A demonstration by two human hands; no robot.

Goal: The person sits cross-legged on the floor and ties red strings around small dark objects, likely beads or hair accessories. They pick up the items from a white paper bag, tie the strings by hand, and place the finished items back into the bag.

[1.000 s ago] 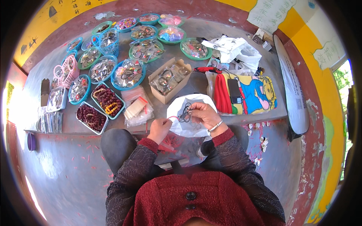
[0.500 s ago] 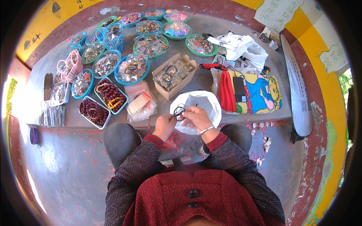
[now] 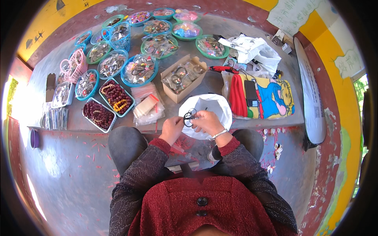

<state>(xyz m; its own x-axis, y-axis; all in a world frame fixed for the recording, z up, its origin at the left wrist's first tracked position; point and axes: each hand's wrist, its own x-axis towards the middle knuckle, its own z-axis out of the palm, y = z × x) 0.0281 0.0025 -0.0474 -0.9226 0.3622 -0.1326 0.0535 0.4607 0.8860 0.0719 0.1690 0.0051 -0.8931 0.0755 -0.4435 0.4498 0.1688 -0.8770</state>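
Black cord loops [image 3: 189, 117], thin and glossy, between two hands, above mouth of white bag [image 3: 219, 103]. Right hand [image 3: 208, 123]: grip pinched tight on loops. Left hand [image 3: 172, 129]: grip nearly closed at loops' left edge (actual hold hidden, cannot tell). Beyond: cardboard box [image 3: 173, 94], open-topped; dark round beads [image 3: 115, 94] in trays; plush folded towel [image 3: 273, 98]. Smooth grey bench [image 3: 236, 25] under all. Concrete floor [image 3: 78, 177], red scraps scattered; yellow-maroon wall [image 3: 334, 169], paint flaking.
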